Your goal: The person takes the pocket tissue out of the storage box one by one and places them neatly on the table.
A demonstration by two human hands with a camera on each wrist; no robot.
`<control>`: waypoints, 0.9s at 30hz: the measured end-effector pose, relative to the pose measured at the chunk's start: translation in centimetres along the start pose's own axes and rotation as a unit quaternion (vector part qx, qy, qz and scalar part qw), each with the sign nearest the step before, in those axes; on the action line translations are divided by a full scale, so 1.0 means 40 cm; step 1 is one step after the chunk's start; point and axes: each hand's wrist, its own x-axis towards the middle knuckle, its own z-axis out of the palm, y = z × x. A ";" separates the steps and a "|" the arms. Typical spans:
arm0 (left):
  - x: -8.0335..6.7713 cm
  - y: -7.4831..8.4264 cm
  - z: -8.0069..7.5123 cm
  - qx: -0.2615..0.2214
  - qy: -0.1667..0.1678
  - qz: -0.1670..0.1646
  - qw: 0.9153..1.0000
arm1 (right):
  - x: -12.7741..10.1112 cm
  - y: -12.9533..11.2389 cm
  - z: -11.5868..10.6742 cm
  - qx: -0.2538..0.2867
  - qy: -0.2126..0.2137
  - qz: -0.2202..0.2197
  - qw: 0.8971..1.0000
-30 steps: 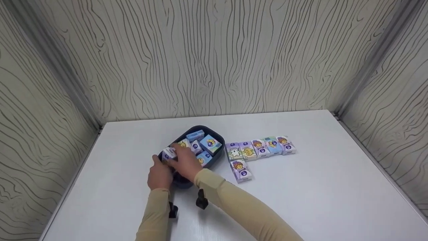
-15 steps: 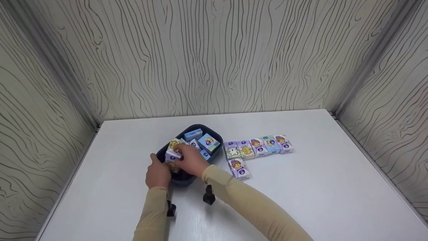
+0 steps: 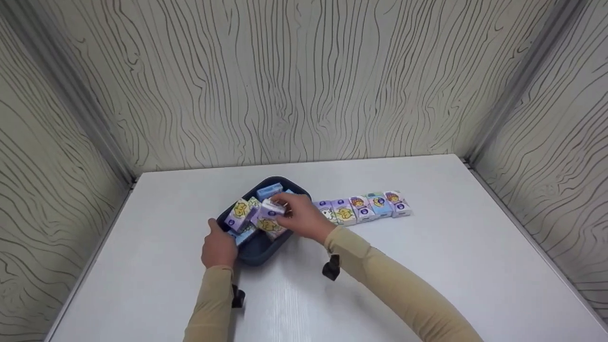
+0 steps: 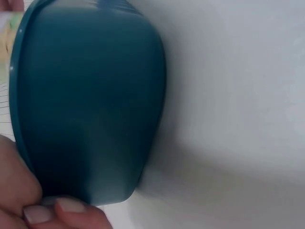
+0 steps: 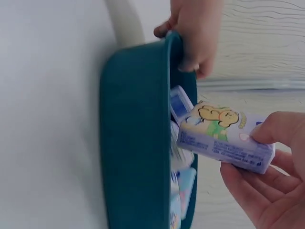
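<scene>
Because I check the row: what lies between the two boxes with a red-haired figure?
A light-blue box lies between them, as the head view shows.

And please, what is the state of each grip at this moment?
Left grip: closed, holding the teal bin by its edge.
Right grip: closed, holding a small lavender box with a cartoon print.

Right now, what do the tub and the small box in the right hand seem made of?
The tub looks like moulded plastic, slightly glossy: smooth, evenly coloured, with soft highlights. The small box is probably cardboard, maybe coated: flat printed faces, straight edges.
</scene>
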 end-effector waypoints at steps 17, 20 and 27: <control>0.003 -0.005 0.006 0.006 0.002 0.008 1.000 | -0.243 0.202 -0.224 -0.071 0.098 0.025 0.992; 0.004 -0.008 0.005 0.003 0.004 0.009 1.000 | -0.286 0.232 -0.235 -0.116 0.106 -0.004 0.988; 0.005 -0.007 0.004 0.000 -0.001 0.004 1.000 | -0.366 0.277 -0.221 -0.203 0.058 -0.032 0.977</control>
